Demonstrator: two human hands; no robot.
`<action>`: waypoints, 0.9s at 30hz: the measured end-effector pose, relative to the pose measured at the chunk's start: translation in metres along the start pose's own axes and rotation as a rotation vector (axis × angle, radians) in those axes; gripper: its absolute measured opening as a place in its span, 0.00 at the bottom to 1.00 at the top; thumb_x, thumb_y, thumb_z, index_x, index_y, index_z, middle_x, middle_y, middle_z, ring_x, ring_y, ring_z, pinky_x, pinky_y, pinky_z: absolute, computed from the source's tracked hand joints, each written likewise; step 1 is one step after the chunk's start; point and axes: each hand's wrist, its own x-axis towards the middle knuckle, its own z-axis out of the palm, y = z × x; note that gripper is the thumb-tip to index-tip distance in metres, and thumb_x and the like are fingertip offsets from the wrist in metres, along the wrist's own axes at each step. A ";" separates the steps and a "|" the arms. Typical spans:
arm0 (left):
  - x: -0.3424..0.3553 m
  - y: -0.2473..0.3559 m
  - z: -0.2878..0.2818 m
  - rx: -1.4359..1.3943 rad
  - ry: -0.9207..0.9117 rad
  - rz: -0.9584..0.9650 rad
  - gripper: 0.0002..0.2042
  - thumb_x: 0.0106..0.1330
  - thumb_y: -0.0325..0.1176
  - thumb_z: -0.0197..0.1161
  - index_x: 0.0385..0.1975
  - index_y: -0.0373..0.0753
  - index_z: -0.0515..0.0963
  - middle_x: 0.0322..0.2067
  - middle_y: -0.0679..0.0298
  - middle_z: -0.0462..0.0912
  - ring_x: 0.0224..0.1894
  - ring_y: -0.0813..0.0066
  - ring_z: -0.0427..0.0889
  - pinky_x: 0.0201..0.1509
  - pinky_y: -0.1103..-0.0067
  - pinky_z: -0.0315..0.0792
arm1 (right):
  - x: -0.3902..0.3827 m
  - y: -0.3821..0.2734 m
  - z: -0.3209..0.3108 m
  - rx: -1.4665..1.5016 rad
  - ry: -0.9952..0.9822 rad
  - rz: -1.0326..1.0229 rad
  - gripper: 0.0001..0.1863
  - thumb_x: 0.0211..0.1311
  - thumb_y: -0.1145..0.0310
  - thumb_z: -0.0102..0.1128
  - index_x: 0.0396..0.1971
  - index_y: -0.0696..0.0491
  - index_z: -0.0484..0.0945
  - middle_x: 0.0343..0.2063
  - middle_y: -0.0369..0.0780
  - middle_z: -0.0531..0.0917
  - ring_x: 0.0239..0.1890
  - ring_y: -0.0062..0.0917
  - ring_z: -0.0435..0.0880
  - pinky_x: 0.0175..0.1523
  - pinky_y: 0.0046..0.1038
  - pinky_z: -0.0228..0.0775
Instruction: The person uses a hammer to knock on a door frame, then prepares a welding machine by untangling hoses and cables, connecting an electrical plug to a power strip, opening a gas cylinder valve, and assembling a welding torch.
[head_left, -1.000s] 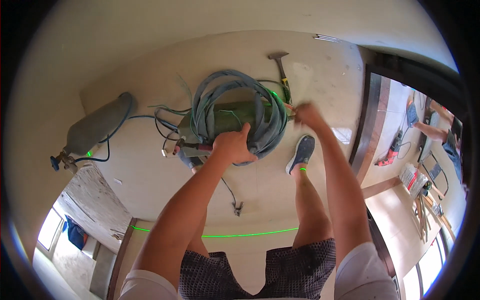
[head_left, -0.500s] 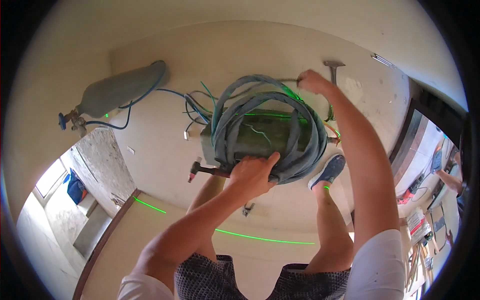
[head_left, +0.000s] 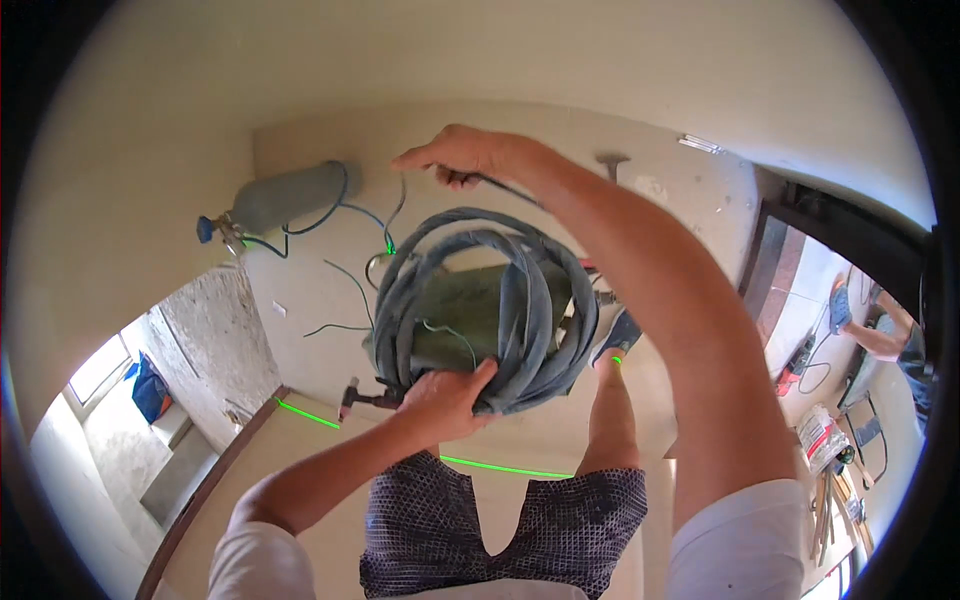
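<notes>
- Head view: the left hand is closed on the lower edge of the grey hose coil, thumb lying over the top; its other fingers are largely hidden.
- The torch sticks out to the left of that hand, its handle running in toward the palm.
- The coil is in front of the person, over the green machine, whose body shows through the loops; I cannot tell whether the two touch.
- The right hand is raised beyond the coil, fingers curled in, with hold of a thin dark cable; one length runs back under the forearm, another drops from the fingertips toward the coil.
- Thin green string trails off the coil's left side.
- A grey cylinder with a blue valve knob lies well to the left, a dark hose leading from it.
- Past the right forearm, a hammer is partly hidden.
- A shoe stands just right of the coil.
</notes>
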 end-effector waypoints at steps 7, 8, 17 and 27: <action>-0.051 0.010 0.000 -0.091 0.032 -0.059 0.39 0.65 0.51 0.72 0.71 0.40 0.62 0.29 0.49 0.87 0.34 0.41 0.88 0.40 0.53 0.80 | -0.242 -0.097 0.031 -0.132 -0.185 -0.058 0.26 0.73 0.50 0.67 0.22 0.56 0.75 0.15 0.40 0.79 0.17 0.22 0.79 0.26 0.26 0.72; -0.054 0.013 0.005 -0.084 0.038 -0.047 0.39 0.65 0.50 0.72 0.71 0.41 0.62 0.30 0.49 0.87 0.34 0.41 0.88 0.40 0.53 0.80 | -0.242 -0.113 0.054 -0.132 -0.170 0.018 0.26 0.73 0.48 0.66 0.25 0.56 0.75 0.17 0.42 0.82 0.16 0.22 0.81 0.25 0.26 0.74; -0.109 0.049 0.034 -0.054 0.063 0.104 0.41 0.62 0.48 0.75 0.73 0.43 0.62 0.29 0.50 0.87 0.35 0.44 0.89 0.37 0.52 0.81 | -0.149 -0.203 0.207 -0.417 -0.378 0.048 0.39 0.76 0.34 0.54 0.28 0.61 0.82 0.16 0.40 0.81 0.19 0.24 0.82 0.27 0.27 0.73; -0.145 0.070 0.023 -0.255 0.111 0.063 0.42 0.60 0.48 0.74 0.74 0.43 0.63 0.32 0.50 0.88 0.36 0.43 0.90 0.38 0.51 0.82 | -0.211 -0.285 0.250 -0.197 -0.516 0.048 0.25 0.80 0.52 0.56 0.31 0.59 0.85 0.12 0.36 0.79 0.13 0.17 0.77 0.21 0.25 0.67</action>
